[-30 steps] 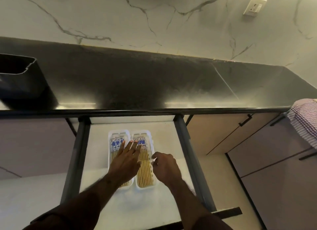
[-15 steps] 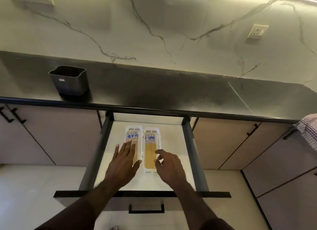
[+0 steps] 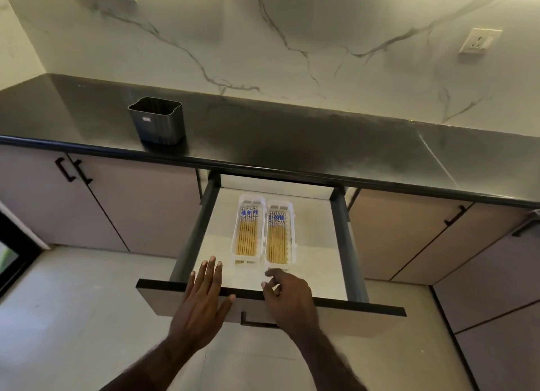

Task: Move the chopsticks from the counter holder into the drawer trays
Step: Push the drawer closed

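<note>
Two white trays lie side by side in the open drawer [image 3: 340, 244]. The left tray [image 3: 233, 238] and the right tray [image 3: 292, 244] each hold a row of yellow chopsticks with blue-and-white tops, the left chopsticks [image 3: 247, 234] and the right chopsticks [image 3: 277, 238]. The dark holder [image 3: 157, 121] stands on the black counter [image 3: 292, 139] to the left, and I see nothing in it. My left hand [image 3: 204, 300] hovers flat over the drawer's front edge, fingers apart. My right hand [image 3: 287, 297] is beside it, fingers loosely curled, holding nothing.
The drawer front [image 3: 365, 317] with its black handle [image 3: 257, 323] juts out toward me. Closed cabinet doors [image 3: 140, 209] flank the drawer on both sides. A wall socket [image 3: 479, 41] sits on the marble backsplash. Pale floor lies below.
Both hands have pulled back from the trays toward the drawer's front edge. My view has backed away and risen, bringing the holder and the drawer front into sight.
</note>
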A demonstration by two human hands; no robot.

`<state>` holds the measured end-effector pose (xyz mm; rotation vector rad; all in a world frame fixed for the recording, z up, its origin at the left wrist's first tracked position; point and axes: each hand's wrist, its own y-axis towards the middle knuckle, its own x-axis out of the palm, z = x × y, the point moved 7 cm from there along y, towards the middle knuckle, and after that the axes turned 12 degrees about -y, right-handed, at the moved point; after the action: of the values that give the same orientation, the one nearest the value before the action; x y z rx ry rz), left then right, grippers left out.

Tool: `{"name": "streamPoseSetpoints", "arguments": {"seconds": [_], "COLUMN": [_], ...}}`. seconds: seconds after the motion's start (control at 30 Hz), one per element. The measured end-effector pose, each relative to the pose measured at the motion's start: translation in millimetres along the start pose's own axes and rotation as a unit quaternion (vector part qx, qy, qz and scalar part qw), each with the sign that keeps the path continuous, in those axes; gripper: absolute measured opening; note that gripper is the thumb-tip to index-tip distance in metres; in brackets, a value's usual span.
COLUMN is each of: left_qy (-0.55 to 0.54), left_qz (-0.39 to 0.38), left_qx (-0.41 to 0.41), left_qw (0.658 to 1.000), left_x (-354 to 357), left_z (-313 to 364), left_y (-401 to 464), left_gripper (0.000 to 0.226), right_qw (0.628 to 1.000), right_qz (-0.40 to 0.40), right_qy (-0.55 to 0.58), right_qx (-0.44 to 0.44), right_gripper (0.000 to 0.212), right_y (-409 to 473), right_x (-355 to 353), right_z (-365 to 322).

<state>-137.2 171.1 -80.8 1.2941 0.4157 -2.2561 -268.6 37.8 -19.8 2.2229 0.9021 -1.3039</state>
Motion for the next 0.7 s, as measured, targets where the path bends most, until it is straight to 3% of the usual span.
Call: {"name": "streamPoseSetpoints", "arguments": {"seconds": [0.2, 0.37, 0.7], "left_qy": [0.004, 0.038, 0.047], "left_qz": [0.004, -0.034, 0.018], "left_qx": [-0.002, 0.007, 0.074], "left_qw": [1.000, 0.999, 0.996], "left_x": [13.9, 27.5, 52.7], "left_z": [-40.7, -66.3, -80.5], "left_y": [-33.6, -50.4, -46.3], "left_gripper": [0.090, 0.078, 0.077], "right_qw": [0.997, 0.989, 0.979], "right_qz": [-0.034, -0.063, -0.075], "right_qy": [-0.064, -0.110, -0.170], "right_qx": [0.006, 0.071, 0.083], "right_gripper": [0.026, 0.038, 0.030], "right_y": [-33.4, -48.9, -38.1], "right_x": [46.5, 90.1, 143.8], "right_z": [10.5, 29.5, 51.3]}}
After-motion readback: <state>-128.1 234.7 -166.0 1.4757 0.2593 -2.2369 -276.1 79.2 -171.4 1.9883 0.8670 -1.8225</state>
